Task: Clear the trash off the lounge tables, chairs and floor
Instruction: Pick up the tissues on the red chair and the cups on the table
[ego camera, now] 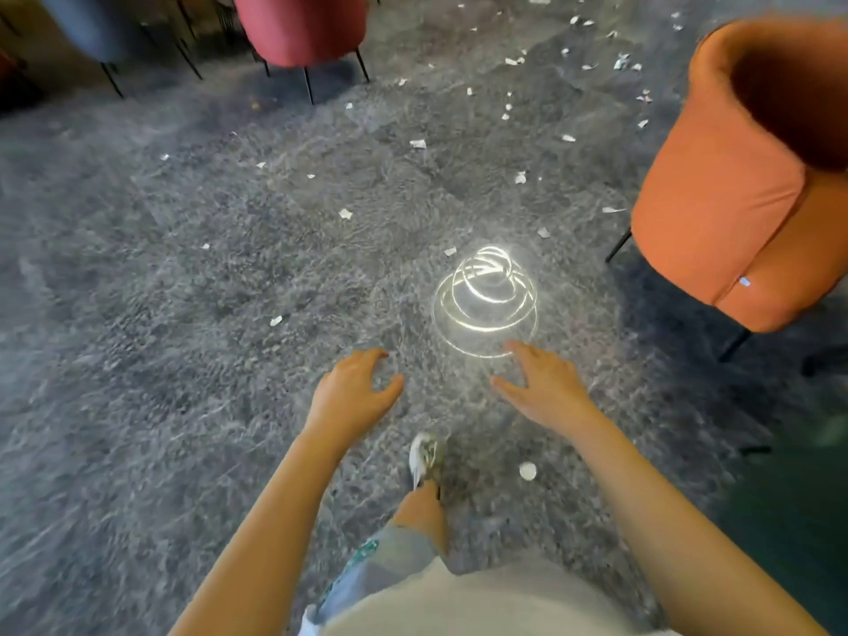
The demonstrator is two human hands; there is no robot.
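Observation:
Several white paper scraps lie scattered over the grey carpet, such as a scrap (345, 213) in the middle, a scrap (276, 320) to the left and a scrap (417, 143) farther off. A round white piece (527, 470) lies near my foot. My left hand (355, 390) hangs over the carpet with loosely curled fingers and holds nothing. My right hand (539, 387) is spread, fingers relaxed, also empty. Both hands are above the floor, apart from any scrap.
An orange armchair (734, 213) stands at the right. A red chair (303, 29) and a blue-grey chair (96, 25) stand at the back left. A bright ring-shaped light reflection (486, 300) glows on the carpet before my right hand. My shoe (426, 456) is below.

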